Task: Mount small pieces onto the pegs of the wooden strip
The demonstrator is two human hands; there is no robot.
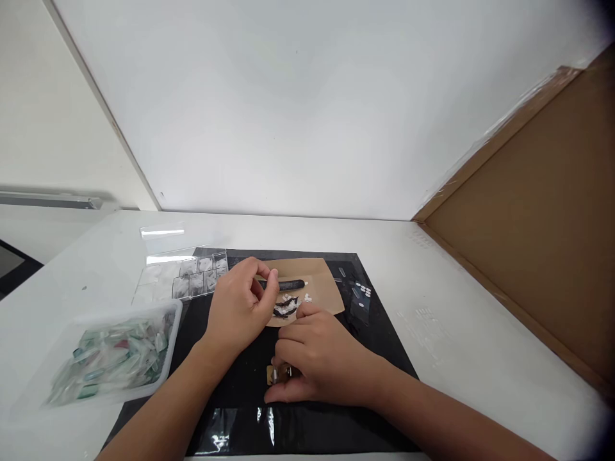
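Observation:
My left hand (243,304) has its thumb and forefinger pinched together at the left end of a dark curved bar (291,285). Whether the fingertips grip the bar or something tiny is hidden. The bar lies on a brown paper sheet (329,282), with white bits and dark thin strips (286,309) in front of it. My right hand (321,358) is curled, palm side left, around a small tan and shiny metal piece (271,375) low over the black mat (235,384). Its forefinger reaches the paper's front edge.
On the left stands a translucent tub (175,333) full of small clear and green packets. Behind it lies a clear compartment case (195,282). Small white ovals (364,290) sit on the mat's right side. A white wall and a brown cardboard panel (538,211) border the table.

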